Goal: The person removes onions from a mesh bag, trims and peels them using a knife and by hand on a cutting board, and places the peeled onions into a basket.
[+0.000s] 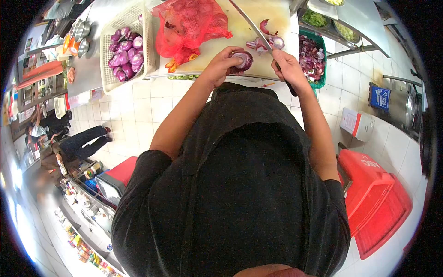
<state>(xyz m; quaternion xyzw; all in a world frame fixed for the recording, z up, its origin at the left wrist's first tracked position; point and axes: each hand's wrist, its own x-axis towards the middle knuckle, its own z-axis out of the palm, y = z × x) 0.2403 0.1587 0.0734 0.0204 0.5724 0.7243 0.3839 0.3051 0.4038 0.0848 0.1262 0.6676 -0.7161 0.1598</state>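
My left hand (224,64) is closed around a red onion (242,62) whose cut face shows pale rings. In my right hand (289,69) is a knife (249,22), gripped by its dark handle, the long blade pointing up and to the left over the cutting board (210,57). Cut onion pieces (275,43) lie beside the blade, and a curved strip of purple skin (266,27) sits above them. A red mesh bag (187,30) covers the board's left part.
Left of the board, a white plastic basket (105,82) holds several peeled red onions (125,54). A green crate (324,54) of onion pieces stands right of the board. Red bins (369,189) are at my right. Another person (69,150) stands at far left.
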